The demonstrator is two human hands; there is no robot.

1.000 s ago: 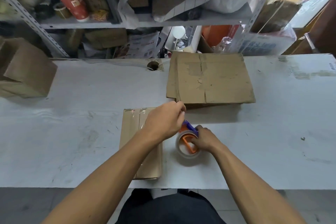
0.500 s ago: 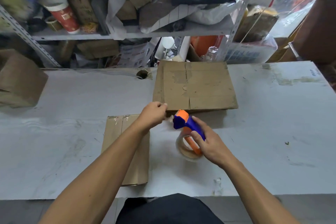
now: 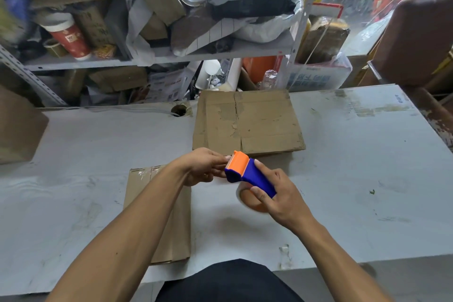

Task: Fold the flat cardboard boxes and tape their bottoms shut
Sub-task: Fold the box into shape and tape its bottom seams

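Near edge of counter [image 3: 73, 203]: small taped box [image 3: 169, 216], lying flat, looks finished. Above it, right hand [image 3: 279, 196] grasps tape dispenser [image 3: 250, 175]; left hand [image 3: 203, 167] pinches at its orange blade end, probably freeing tape. Farther back: flat cardboard stack [image 3: 247, 122], unfolded, untaped. Most work remains.

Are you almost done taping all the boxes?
Not yet. One small box lies on the table under the left arm with clear tape along its far end. Right now the right hand grips the tape dispenser while the left hand pinches at its orange blade end, perhaps finding the tape's end. The stack of flat cardboard behind the hands is yet to be folded and taped.
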